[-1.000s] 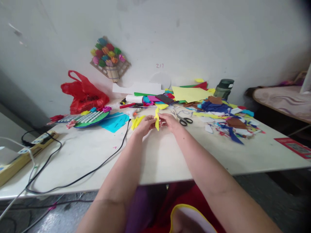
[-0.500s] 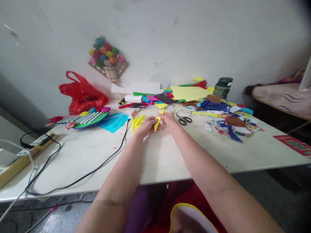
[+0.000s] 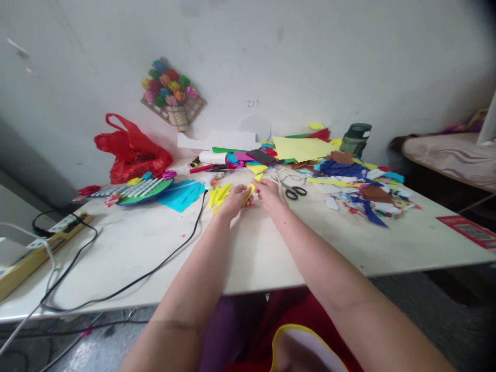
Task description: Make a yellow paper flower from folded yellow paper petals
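Between my two hands, just above the white table (image 3: 267,253), is a narrow strip of yellow crepe paper (image 3: 258,177). My left hand (image 3: 234,201) is closed on its lower part, the fingers partly covering it. My right hand (image 3: 268,192) pinches the strip higher up, with the tip sticking out beyond the fingers. Left of my left hand lies a small pile of yellow paper pieces (image 3: 219,195). A pair of black-handled scissors (image 3: 296,193) rests on the table to the right of my right hand, beside thin wooden sticks (image 3: 279,187).
Coloured paper scraps (image 3: 372,194) cover the right side, near a green bottle (image 3: 355,138). At left are a red plastic bag (image 3: 129,150), a green craft board (image 3: 149,192), blue paper (image 3: 182,195) and a power strip (image 3: 50,240). A black cable (image 3: 163,263) crosses the table.
The yellow strip has turned slightly in my fingers, and its lower end is now more hidden by my left hand. Both hands shifted only a little; the rest is unchanged.
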{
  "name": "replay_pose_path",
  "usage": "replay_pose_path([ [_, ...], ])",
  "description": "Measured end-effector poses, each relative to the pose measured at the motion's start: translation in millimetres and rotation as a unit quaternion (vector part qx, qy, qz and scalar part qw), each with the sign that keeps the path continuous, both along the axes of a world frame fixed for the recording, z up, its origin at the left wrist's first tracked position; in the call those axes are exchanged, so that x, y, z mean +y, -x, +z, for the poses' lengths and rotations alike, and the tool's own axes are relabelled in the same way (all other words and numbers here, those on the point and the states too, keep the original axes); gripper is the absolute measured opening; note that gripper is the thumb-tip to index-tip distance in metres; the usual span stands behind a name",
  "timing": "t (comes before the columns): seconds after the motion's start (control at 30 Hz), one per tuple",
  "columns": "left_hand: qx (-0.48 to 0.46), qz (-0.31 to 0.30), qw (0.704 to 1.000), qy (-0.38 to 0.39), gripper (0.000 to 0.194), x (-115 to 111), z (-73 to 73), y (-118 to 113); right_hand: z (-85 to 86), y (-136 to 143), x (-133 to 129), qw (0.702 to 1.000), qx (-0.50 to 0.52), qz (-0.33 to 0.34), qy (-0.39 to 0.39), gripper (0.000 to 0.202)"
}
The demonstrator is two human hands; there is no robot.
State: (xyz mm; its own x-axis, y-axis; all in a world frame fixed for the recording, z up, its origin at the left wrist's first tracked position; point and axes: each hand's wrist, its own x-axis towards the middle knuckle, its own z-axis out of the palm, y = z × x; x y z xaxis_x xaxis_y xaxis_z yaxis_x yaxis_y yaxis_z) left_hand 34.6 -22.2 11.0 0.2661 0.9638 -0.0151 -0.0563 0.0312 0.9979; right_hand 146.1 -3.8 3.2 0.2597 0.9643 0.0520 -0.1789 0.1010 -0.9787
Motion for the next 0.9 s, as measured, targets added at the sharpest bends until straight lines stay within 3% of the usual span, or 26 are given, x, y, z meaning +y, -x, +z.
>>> replay_pose_path([
  [0.23,0.018,0.033,0.999,-0.024,0.02,6,-3.3,4,-3.5,-1,5,0.999,0.031,0.033,0.007,0.032],
  [0.47,0.082,0.019,0.993,-0.079,0.022,13,-8.3,8,-2.3,-8,4,0.998,0.047,0.032,-0.014,0.03],
  [0.9,0.044,-0.014,0.999,-0.026,0.021,7,-2.6,12,5.7,-8,-1,0.997,0.072,0.029,-0.012,0.021],
])
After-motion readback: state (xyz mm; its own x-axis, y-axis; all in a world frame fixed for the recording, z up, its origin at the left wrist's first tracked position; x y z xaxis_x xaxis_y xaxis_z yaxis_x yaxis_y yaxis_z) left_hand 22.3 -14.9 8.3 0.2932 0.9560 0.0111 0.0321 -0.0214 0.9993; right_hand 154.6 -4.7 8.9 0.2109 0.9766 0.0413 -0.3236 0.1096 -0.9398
